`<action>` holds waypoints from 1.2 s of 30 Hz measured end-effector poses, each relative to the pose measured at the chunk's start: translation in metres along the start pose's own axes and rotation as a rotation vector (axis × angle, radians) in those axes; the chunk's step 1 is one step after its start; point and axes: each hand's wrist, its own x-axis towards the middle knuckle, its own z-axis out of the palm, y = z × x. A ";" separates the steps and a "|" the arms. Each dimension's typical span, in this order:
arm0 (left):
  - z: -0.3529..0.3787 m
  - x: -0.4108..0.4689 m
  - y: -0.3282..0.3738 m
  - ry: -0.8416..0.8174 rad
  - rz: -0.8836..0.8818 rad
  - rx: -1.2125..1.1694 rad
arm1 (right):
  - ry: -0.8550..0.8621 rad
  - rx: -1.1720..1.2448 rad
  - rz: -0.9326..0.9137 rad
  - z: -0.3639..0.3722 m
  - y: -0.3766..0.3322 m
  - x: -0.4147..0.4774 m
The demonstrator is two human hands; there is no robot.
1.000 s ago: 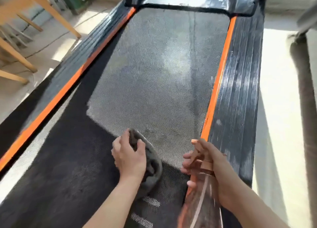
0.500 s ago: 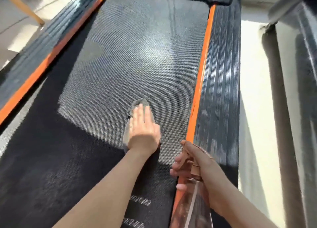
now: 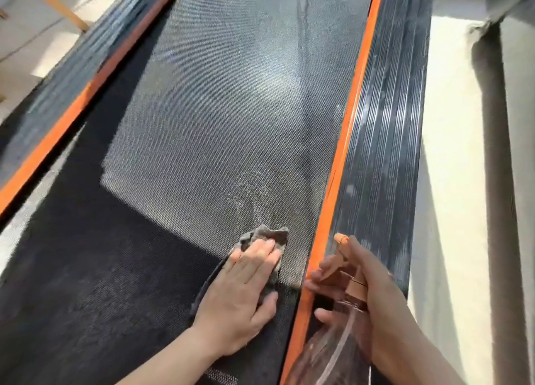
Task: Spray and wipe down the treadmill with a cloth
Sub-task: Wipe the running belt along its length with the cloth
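Our left hand (image 3: 243, 292) pressed the cloth (image 3: 269, 235) flat-fingered on the treadmill belt (image 3: 217, 109), near its right edge. Our right hand (image 3: 379, 306) gripped the spray bottle (image 3: 324, 353). With wet smears ahead, we judged wiping midway and the dusty right rail (image 3: 385, 141) undone.

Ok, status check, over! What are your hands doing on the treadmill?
Left hand flat, pressing cloth on belt. Right hand grips spray bottle over orange stripe. Nothing in the cloth's way.
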 end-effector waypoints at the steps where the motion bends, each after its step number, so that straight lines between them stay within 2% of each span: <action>1: -0.001 -0.001 -0.002 0.000 0.004 0.009 | 0.038 -0.010 0.002 -0.001 0.000 -0.003; 6: 0.002 0.007 -0.002 0.036 0.027 0.048 | 0.167 0.149 -0.030 -0.005 0.003 -0.010; 8: 0.002 0.010 0.001 0.061 0.009 0.006 | 0.166 0.181 -0.046 -0.005 0.003 -0.013; 10: 0.004 0.012 0.008 0.153 -0.053 -0.114 | 0.158 0.150 -0.045 -0.007 0.007 -0.019; 11: 0.004 0.014 0.014 0.222 -0.139 -0.225 | 0.150 0.132 -0.037 -0.009 0.009 -0.023; 13: -0.003 0.026 0.029 0.360 -0.455 -0.525 | 0.134 0.111 -0.015 -0.013 0.014 -0.029; 15: -0.020 0.053 0.046 0.469 -0.792 -1.068 | 0.144 0.097 -0.013 -0.020 0.015 -0.036; 16: -0.030 0.070 0.053 0.490 -0.888 -1.327 | 0.163 0.101 -0.021 -0.024 0.015 -0.039; 17: -0.038 0.084 0.060 0.483 -0.896 -1.454 | 0.186 0.109 -0.027 -0.028 0.016 -0.041; 18: -0.044 0.098 0.067 0.434 -0.812 -1.443 | 0.207 0.113 -0.029 -0.032 0.017 -0.042; 20: -0.050 0.120 0.087 0.258 -0.507 -1.194 | 0.208 0.109 -0.014 -0.041 0.018 -0.045; 23: -0.027 0.141 0.107 -0.123 -0.064 -0.462 | 0.142 0.111 0.011 -0.057 0.014 -0.048; 24: -0.018 0.142 0.109 -0.200 0.005 -0.254 | 0.126 0.116 0.013 -0.062 0.013 -0.049; 25: -0.014 0.140 0.109 -0.214 0.031 -0.142 | 0.119 0.120 0.007 -0.065 0.010 -0.049; 28: -0.012 0.110 0.108 -0.135 0.088 -0.210 | 0.140 0.169 -0.032 -0.080 0.009 -0.052; 32: -0.010 0.022 0.106 -0.218 0.186 -0.216 | 0.132 0.162 -0.054 -0.094 0.015 -0.056; 36: -0.002 -0.034 0.105 -0.227 0.318 -0.060 | 0.016 0.108 -0.043 -0.100 0.020 -0.060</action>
